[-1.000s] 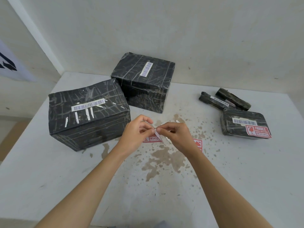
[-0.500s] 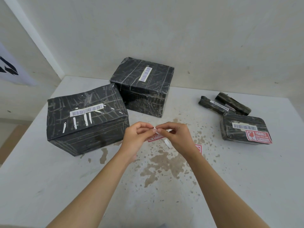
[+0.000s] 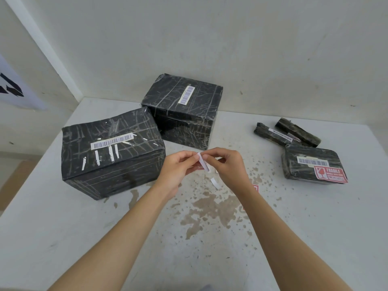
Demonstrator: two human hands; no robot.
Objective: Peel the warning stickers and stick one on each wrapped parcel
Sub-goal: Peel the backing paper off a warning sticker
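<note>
now the peel has opened wider: left hand and right hand pinch the sticker, fingertips clamped; nearly ready for a parcel.

A scuffed white table fills the lower view. Near the table's middle spreads a large brown stain, with smaller spatters toward the table's right. Behind the table rises a plain pale wall. A white strip slants down to the table's far-left corner. Left of the table hangs a pale sheet with black marks, possibly a poster.
</note>
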